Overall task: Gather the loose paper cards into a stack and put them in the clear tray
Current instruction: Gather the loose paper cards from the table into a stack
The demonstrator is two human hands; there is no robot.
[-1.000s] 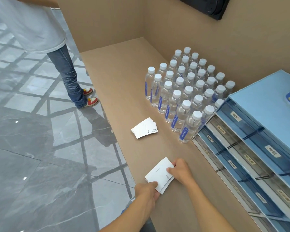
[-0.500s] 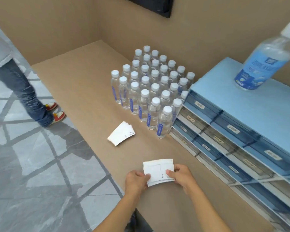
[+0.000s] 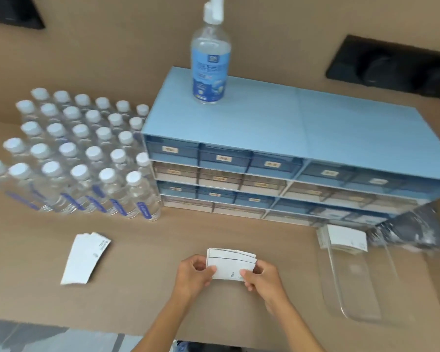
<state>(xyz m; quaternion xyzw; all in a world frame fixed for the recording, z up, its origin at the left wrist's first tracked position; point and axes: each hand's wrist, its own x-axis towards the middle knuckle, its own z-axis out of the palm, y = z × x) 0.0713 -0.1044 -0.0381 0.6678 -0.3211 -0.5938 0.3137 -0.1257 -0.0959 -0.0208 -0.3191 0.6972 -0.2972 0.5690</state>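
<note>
- Left hand (image 3: 193, 274) and right hand (image 3: 261, 278) both pinching a small stack of white paper cards (image 3: 230, 262), one at each short end, held just above the tabletop (image 3: 150, 288).
- Card edges slightly fanned along the top, not yet squared.
- Second loose pile of cards (image 3: 85, 257) lying flat on the tabletop, well off to the left, near the block of water bottles (image 3: 81, 158).
- Clear tray (image 3: 353, 283) to the right of the hands, with more cards (image 3: 344, 237) resting at its far end.
- Blue drawer cabinet (image 3: 277, 153) behind, a spray bottle (image 3: 210, 59) standing on top.
</note>
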